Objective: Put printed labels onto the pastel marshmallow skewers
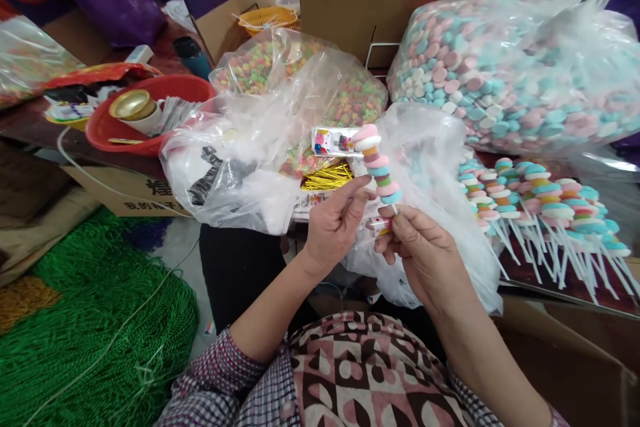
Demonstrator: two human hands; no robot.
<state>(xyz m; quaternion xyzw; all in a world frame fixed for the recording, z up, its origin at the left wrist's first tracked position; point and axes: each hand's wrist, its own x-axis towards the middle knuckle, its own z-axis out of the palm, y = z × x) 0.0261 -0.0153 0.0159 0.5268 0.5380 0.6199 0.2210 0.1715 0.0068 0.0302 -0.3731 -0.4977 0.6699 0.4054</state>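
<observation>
plastic bags [240, 167] crowd ahead of hands; finished skewers [545, 207] block right; green cord pile [100, 327] left.

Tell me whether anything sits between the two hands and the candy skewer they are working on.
Nothing does. The left hand and right hand already pinch the candy skewer at its lower end, with only a clear bag behind it.

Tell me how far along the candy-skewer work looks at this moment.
Done: a row of finished candy skewers lies at the right. In hand: the left hand and right hand hold one stacked candy skewer by its stick end. Left: the big bag of loose pastel candy rings is nearly full and gold twist ties remain, so much seems undone.
</observation>
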